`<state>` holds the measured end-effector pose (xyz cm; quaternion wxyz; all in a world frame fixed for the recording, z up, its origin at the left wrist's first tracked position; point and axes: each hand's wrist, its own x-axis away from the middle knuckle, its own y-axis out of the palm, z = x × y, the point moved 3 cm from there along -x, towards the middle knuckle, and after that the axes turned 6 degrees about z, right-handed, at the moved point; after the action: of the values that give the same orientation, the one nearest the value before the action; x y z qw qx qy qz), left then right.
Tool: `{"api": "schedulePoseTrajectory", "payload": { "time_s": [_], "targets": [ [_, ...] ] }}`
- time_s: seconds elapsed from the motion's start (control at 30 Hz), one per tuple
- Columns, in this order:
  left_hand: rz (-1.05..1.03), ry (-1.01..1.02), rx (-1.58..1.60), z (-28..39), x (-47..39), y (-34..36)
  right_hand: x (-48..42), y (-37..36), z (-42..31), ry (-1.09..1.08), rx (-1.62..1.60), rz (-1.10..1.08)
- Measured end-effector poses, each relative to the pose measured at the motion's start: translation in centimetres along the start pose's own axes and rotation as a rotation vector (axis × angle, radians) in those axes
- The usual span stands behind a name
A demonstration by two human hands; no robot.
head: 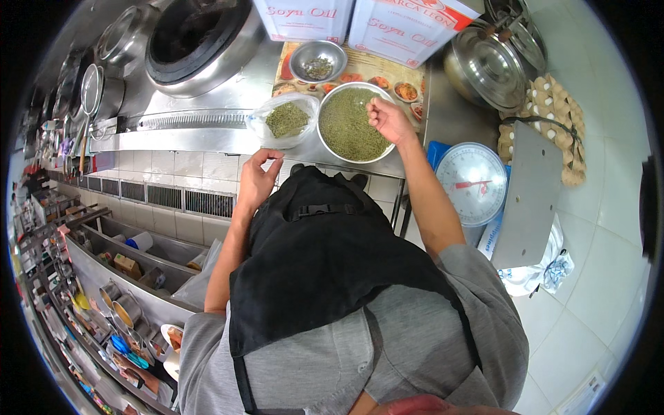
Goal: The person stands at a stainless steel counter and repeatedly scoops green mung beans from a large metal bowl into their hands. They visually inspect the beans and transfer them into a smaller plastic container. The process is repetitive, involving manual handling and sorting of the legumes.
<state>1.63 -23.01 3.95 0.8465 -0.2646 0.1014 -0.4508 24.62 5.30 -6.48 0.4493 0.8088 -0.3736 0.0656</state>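
Observation:
A wide metal bowl [322,129] on the counter is filled with small green mung beans [350,124]. My right hand [388,120] is over the bowl's right side, its fingers curled in; whether they pinch anything is too small to tell. To the left of the bowl, a clear plastic bag [255,124] stands with its mouth spread, and more mung beans [287,120] lie inside. My left hand [258,174] is just below the bag, thumb and bent fingers apart, with nothing visible in them. Behind the bag, a small steel bowl [337,54] contains a little heap of greenish-brown bits [317,68].
Two Soya Oil cartons [306,21] stand behind the bowls on a food-printed mat [358,57]. At right are a dial scale [472,181], egg trays [557,109] and lidded pots [482,67]. A wok burner [202,41] is at upper left. Someone's arm [140,376] shows at lower left.

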Motion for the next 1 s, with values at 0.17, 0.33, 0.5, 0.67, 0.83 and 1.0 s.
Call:
{"api": "schedulePoseTrajectory", "payload": {
  "time_s": [0.17, 0.33, 0.5, 0.67, 0.83, 1.0],
  "targets": [
    [-0.034, 0.037, 0.0, 0.5, -0.6, 0.7, 1.2, 1.1, 0.2, -0.018, -0.169, -0.092],
    [-0.026, 0.074, 0.006, 0.1, -0.7, 1.1, 1.7, 1.7, 0.0, -0.019, -0.203, -0.122],
    [-0.023, 0.046, 0.02, -0.1, -0.4, 0.7, 0.9, 0.5, -0.9, -0.076, 0.278, 0.051],
    [-0.015, 0.051, 0.038, -0.5, -0.2, 0.7, -1.6, -0.3, -1.5, -0.479, 1.329, 0.397],
    [-0.004, 0.006, 0.056, -1.5, 0.6, 0.6, -2.6, 2.8, -0.8, -0.44, 1.701, 0.367],
    [0.017, -0.01, 0.046, -1.6, 1.1, 0.0, -2.7, 2.7, 0.3, -0.51, 1.79, 0.406]
  ]
}}
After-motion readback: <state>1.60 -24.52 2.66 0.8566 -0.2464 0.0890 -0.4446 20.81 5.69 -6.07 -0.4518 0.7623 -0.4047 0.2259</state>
